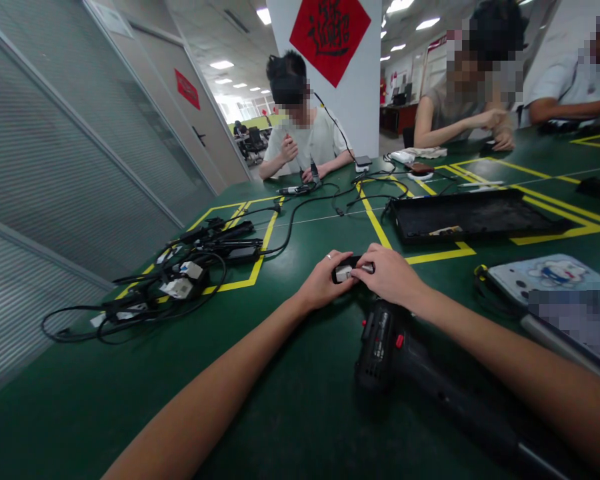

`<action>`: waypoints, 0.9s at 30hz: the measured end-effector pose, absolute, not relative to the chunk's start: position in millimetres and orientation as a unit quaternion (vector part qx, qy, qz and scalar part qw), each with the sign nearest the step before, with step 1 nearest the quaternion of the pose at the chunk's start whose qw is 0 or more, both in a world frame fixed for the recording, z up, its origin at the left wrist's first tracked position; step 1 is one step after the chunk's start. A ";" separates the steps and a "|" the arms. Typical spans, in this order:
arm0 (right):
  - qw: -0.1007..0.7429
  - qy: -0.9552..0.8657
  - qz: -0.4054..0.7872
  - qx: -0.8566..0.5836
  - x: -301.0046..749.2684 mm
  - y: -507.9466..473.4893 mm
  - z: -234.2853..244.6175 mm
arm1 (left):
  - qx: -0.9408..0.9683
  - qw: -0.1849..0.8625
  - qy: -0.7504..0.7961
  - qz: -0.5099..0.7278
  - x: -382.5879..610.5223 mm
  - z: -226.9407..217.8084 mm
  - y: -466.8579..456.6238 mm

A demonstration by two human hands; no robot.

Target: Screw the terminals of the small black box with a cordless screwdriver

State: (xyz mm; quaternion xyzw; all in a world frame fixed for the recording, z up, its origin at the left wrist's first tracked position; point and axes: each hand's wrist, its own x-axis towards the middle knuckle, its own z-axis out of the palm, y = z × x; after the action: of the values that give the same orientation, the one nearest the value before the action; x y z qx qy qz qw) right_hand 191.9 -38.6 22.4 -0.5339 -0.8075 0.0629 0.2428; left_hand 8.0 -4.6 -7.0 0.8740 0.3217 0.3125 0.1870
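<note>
My left hand (324,280) and my right hand (391,275) meet over a small black device with a white label (345,272) on the green table (260,373). Both hands have their fingers curled round it, the left at its left end, the right at its right end. Just below my right wrist lies a black electric screwdriver (386,347) with red buttons, its cable running toward the lower right.
A tangle of black power adapters and cables (180,277) lies to the left inside yellow floor-tape lines. A black tray (473,215) sits at right, a phone or tablet (545,275) beyond it. Three other people sit at the far side.
</note>
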 end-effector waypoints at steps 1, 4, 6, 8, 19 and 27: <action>0.241 -0.807 0.065 -0.536 191.7 -38.6 22.4 | 0.875 0.188 0.319 0.311 8.0 -6.0 -5.3; 0.238 -0.803 0.069 -0.543 191.5 -37.6 21.6 | 0.878 0.188 0.318 0.305 7.4 -2.6 -6.6; 0.238 -0.800 0.069 -0.546 191.8 -36.4 21.3 | 0.878 0.187 0.323 0.301 7.2 -0.4 -7.0; 0.239 -0.799 0.068 -0.548 192.3 -35.3 21.6 | 0.878 0.185 0.325 0.297 7.3 1.3 -7.2; 0.258 -0.800 0.064 -0.537 192.8 -36.9 18.1 | 0.878 0.185 0.309 0.314 8.6 -4.0 -8.2; 0.271 -0.797 0.069 -0.535 194.5 -35.9 16.9 | 0.867 0.176 0.345 0.313 14.1 -5.1 -10.3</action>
State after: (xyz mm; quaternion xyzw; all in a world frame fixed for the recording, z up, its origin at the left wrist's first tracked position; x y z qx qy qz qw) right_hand 194.5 -35.9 16.9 -0.5353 -0.7972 0.0685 0.2706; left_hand 14.1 -10.3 -5.1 0.8669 0.3455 0.3133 0.1759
